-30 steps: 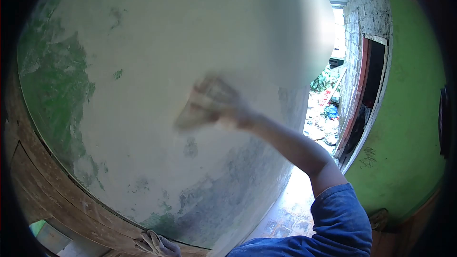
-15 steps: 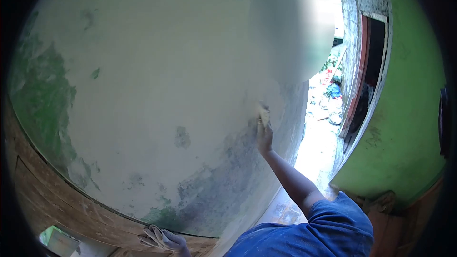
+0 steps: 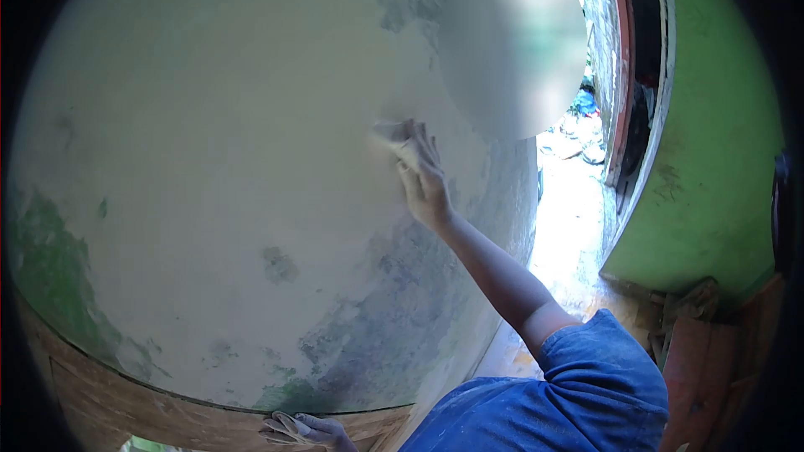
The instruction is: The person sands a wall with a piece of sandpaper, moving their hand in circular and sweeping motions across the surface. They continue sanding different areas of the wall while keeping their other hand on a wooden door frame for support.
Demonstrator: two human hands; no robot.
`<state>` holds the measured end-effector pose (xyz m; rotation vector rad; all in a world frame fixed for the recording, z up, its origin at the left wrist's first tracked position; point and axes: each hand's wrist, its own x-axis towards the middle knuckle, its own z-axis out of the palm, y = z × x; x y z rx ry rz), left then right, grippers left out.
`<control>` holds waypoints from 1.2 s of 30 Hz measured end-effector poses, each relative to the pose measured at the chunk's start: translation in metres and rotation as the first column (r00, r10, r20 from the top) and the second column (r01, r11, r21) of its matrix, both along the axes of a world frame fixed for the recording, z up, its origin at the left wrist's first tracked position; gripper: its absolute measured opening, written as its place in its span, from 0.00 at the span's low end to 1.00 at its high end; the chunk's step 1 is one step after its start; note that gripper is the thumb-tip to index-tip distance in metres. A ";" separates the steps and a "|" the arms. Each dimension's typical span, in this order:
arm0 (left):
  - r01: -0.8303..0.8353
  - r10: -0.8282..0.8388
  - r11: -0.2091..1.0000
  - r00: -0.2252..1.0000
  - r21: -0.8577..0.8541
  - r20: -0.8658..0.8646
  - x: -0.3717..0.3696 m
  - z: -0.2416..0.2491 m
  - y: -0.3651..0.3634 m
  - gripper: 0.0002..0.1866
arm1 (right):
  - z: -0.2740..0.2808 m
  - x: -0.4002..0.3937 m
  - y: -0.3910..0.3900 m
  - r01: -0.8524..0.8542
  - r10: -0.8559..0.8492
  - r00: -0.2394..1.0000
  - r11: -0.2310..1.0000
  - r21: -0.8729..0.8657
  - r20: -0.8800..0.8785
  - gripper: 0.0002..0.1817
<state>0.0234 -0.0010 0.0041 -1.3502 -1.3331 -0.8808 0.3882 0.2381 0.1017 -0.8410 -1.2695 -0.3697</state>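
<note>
My right hand point(image 3: 427, 184) is raised against a patchy white-coated wall point(image 3: 226, 167), its fingers pressing a small piece of sandpaper point(image 3: 394, 138) to the surface. The sandpaper is pale, dusty and slightly blurred. Lower down, my left hand point(image 3: 306, 431) lies on the brown wooden board point(image 3: 176, 393) along the wall's edge. Its dusty fingers are stretched out, and I make out nothing held in them. Green paint point(image 3: 54, 264) and grey patches point(image 3: 368, 318) show through the white coat.
To the right, a bright passage point(image 3: 569, 209) runs past a doorway with a reddish frame point(image 3: 624, 67). A green wall point(image 3: 712, 151) stands beyond it. Wooden pieces point(image 3: 699, 360) lean at the lower right. A blurred disc covers the upper part of the view.
My right hand has moved up and left across the wall with the sandpaper. My left hand stays on the wooden board. The view has shifted slightly.
</note>
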 end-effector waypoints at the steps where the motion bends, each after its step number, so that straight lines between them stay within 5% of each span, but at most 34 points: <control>1: 0.009 -0.009 1.000 1.000 -0.007 -0.016 0.000 -0.001 -0.001 0.21 | -0.020 0.012 0.017 0.009 -0.009 1.000 1.000 -0.007 -0.016 0.18; 3: 0.019 -0.018 0.999 1.000 -0.047 0.023 -0.001 -0.003 -0.002 0.21 | -0.079 0.039 0.060 -0.099 0.041 0.897 0.989 -0.109 -0.440 0.18; 6: 0.087 -0.087 0.996 0.992 -0.011 -0.096 0.017 0.011 0.001 0.22 | -0.141 0.073 0.073 -0.161 -0.023 0.778 0.959 -0.235 -0.628 0.19; 8: 0.118 -0.119 0.992 0.992 -0.033 -0.036 0.012 0.004 0.003 0.22 | -0.162 0.078 0.069 -0.421 -0.009 0.445 0.881 -0.218 -0.896 0.21; 11: 0.076 -0.075 0.996 0.997 -0.050 0.021 0.007 -0.001 0.000 0.23 | -0.149 0.072 0.089 -0.214 -0.089 0.427 0.957 -0.196 -0.900 0.20; 13: 0.019 -0.019 0.999 1.000 -0.046 0.013 0.010 -0.001 -0.001 0.23 | -0.047 0.061 0.033 -0.551 0.022 0.320 0.818 -0.167 -0.947 0.20; 15: -0.058 0.060 0.995 0.998 -0.082 0.016 0.009 -0.003 -0.002 0.23 | -0.055 0.054 0.073 -0.221 0.069 0.715 0.966 -0.131 -0.696 0.19; 16: -0.046 0.049 0.998 0.997 -0.053 0.055 0.010 -0.003 -0.002 0.22 | -0.041 0.049 0.067 -0.212 0.068 0.715 0.969 -0.124 -0.695 0.19; 18: -0.028 0.030 0.999 0.998 -0.041 0.053 0.008 -0.004 0.011 0.22 | -0.022 0.040 0.050 -0.098 0.140 0.907 0.987 0.124 -0.398 0.19; 19: -0.018 0.020 0.999 0.999 -0.040 0.049 0.007 -0.004 0.013 0.22 | -0.034 0.045 0.054 -0.095 0.138 0.906 0.987 0.126 -0.399 0.19; 21: -0.003 0.005 0.999 0.999 -0.044 0.037 0.003 -0.004 0.014 0.22 | -0.085 0.066 0.065 -0.209 0.049 0.811 0.955 -0.211 -0.583 0.18; 23: 0.009 -0.007 0.999 1.000 -0.049 0.030 -0.003 -0.005 0.014 0.22 | -0.127 0.081 0.074 -0.295 0.060 0.581 0.945 -0.142 -0.811 0.18; 24: 0.015 -0.014 0.999 1.000 -0.051 0.025 -0.006 -0.005 0.013 0.22 | -0.147 0.088 0.084 -0.296 0.060 0.580 0.945 -0.141 -0.812 0.18; 26: 0.031 -0.030 0.998 0.999 -0.057 0.020 -0.010 -0.007 0.013 0.22 | -0.173 0.102 0.101 -0.174 -0.235 0.550 0.907 -0.385 -0.802 0.20; 29: 0.056 -0.056 0.996 0.998 -0.069 0.011 -0.012 -0.007 0.014 0.22 | -0.083 0.089 0.071 -0.377 -0.022 0.491 0.896 -0.235 -0.871 0.20; 31: 0.077 -0.077 0.994 0.997 -0.073 0.002 -0.013 -0.005 0.018 0.21 | -0.055 0.076 0.084 -0.278 0.126 0.651 0.957 -0.080 -0.749 0.18; 32: 0.088 -0.089 0.993 0.996 -0.075 -0.003 -0.013 -0.004 0.020 0.21 | -0.041 0.067 0.079 -0.274 0.124 0.649 0.959 -0.079 -0.750 0.18; 34: 0.112 -0.114 0.990 0.993 -0.080 -0.014 -0.014 -0.003 0.025 0.21 | -0.021 0.051 0.058 -0.052 0.066 0.868 0.998 0.043 -0.493 0.17; 36: 0.132 -0.134 0.987 0.991 -0.092 -0.023 -0.017 -0.002 0.023 0.21 | -0.056 0.060 0.058 -0.071 0.022 0.838 0.995 -0.069 -0.545 0.17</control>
